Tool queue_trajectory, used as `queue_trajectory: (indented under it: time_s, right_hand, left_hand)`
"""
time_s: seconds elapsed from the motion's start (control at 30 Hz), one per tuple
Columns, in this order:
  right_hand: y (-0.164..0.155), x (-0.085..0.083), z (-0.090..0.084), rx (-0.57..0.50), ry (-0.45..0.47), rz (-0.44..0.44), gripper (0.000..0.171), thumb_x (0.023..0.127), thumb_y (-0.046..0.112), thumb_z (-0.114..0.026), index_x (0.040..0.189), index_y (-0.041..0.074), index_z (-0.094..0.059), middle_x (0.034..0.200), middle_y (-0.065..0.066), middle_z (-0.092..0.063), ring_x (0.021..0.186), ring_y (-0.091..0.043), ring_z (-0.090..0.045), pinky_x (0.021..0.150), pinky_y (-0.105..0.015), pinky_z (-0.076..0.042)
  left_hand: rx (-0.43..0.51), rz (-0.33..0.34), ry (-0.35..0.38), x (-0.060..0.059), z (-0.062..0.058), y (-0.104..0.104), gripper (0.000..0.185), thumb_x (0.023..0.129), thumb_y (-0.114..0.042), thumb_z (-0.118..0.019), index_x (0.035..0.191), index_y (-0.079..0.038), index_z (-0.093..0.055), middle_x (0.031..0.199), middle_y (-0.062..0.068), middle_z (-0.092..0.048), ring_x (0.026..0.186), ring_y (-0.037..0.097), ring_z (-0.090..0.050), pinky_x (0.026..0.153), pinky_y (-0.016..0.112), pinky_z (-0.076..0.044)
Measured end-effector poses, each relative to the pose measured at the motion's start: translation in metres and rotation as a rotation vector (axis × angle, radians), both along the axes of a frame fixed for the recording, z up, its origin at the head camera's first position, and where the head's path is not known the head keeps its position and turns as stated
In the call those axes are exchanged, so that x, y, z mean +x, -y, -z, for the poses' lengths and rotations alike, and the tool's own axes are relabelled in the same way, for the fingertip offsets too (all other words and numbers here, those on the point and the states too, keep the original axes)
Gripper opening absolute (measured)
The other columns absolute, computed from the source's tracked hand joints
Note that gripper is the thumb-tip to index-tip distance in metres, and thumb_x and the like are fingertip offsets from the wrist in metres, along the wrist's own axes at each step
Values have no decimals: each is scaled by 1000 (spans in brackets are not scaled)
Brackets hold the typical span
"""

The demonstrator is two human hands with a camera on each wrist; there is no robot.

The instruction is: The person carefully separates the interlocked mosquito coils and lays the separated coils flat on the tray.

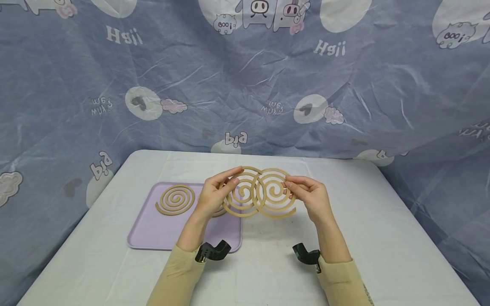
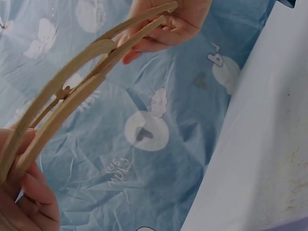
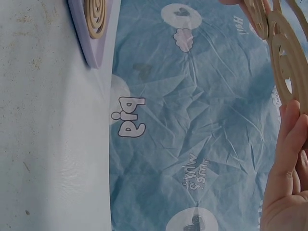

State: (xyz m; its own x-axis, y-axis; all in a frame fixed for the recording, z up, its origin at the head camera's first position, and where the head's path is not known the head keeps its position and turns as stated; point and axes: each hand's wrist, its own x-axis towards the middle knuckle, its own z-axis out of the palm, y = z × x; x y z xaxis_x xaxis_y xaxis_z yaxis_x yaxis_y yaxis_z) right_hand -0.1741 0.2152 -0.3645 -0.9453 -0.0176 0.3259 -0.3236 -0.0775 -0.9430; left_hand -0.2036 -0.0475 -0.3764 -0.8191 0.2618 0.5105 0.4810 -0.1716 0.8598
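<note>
Two tan mosquito coils, a left one (image 1: 242, 216) and a right one (image 1: 281, 216), are held up above the table, their outer rings crossing in the middle. My left hand (image 1: 212, 196) pinches the outer edge of the left coil between thumb and fingers. On the far side, my right hand (image 1: 314, 199) grips the edge of the right coil. Seen nearly edge-on in the left wrist view, the coil strips (image 2: 62, 108) show narrow gaps between them. Whether the coils are still interlocked, I cannot tell.
A lilac tray (image 1: 153, 238) lies on the white table (image 1: 275, 272), left of centre. One coil (image 1: 177, 198) rests flat on it; another (image 1: 220, 212) is partly hidden behind my left hand. A blue printed cloth (image 1: 229, 76) hangs behind the table.
</note>
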Motion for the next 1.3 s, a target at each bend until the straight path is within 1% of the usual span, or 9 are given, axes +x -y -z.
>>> queue_trajectory:
  time_s: [0.1, 0.17, 0.33, 0.43, 0.6, 0.83, 1.0, 1.17, 1.3]
  right_hand:
    - [-1, 0, 0, 2, 10, -1, 23, 87, -1, -63, 107, -13, -62, 82, -1, -72, 63, -9, -63, 59, -22, -54]
    - [-2, -1, 1, 21, 22, -17, 22, 88, 0, -64, 108, -10, -63, 84, -1, -72, 62, -10, -62, 59, -23, -54]
    - [-10, -1, 2, 144, 58, -184, 27, 88, 1, -63, 115, -4, -61, 94, 0, -70, 68, -12, -64, 61, -25, -54]
    - [-13, -1, 2, 220, 69, -285, 33, 89, 0, -61, 120, -8, -55, 94, -2, -69, 72, -14, -65, 61, -26, -54]
    - [-8, -1, 4, 201, 69, -231, 36, 88, 2, -63, 121, -12, -55, 89, -2, -71, 70, -14, -65, 59, -24, -53]
    - [7, -2, 8, 99, 64, -62, 39, 88, 5, -65, 121, -12, -54, 85, 3, -71, 66, -10, -65, 60, -22, -53]
    - [11, -3, 8, -4, 44, 6, 41, 87, 1, -65, 122, -15, -52, 86, 2, -71, 63, -10, -65, 60, -23, -55]
    - [8, -3, 6, -22, 52, -5, 41, 86, 0, -65, 124, -8, -53, 91, 0, -71, 70, -11, -66, 60, -24, -55]
    - [-4, -2, 4, 107, 88, -151, 36, 88, 0, -64, 123, -4, -54, 99, -3, -69, 75, -14, -65, 62, -27, -55]
  left_hand:
    - [-24, 42, 7, -1, 0, 3, 33, 92, -1, -57, 125, 4, -57, 127, 17, -57, 113, 15, -54, 90, 23, -43]
    - [-25, 94, 26, -1, 0, 6, 34, 92, 1, -56, 125, 7, -55, 129, 19, -54, 113, 14, -55, 92, 26, -45]
    - [-11, 210, 70, -2, 3, 14, 35, 87, 10, -58, 122, 14, -53, 127, 22, -54, 85, 13, -62, 70, 23, -52]
    - [-25, 216, 73, -3, 3, 17, 34, 86, 10, -60, 119, 14, -56, 124, 22, -57, 74, 13, -60, 65, 23, -51]
    - [1, 117, 134, -1, 1, 10, 34, 85, 7, -63, 119, 10, -59, 122, 22, -58, 68, 12, -60, 67, 21, -51]
    - [184, -103, 251, 3, 0, -5, 32, 82, 10, -65, 113, 12, -61, 120, 17, -61, 92, 17, -65, 65, 21, -54]
    - [283, -148, 254, 3, -2, -12, 33, 81, 15, -63, 114, 13, -60, 118, 23, -60, 89, 15, -66, 65, 19, -54]
    - [222, -59, 230, 1, 0, -7, 32, 84, 9, -63, 115, 14, -58, 116, 19, -62, 87, 12, -66, 65, 20, -53]
    - [57, 111, 213, -1, 2, 9, 28, 86, 7, -61, 114, 15, -58, 96, 9, -67, 80, 13, -66, 65, 22, -53]
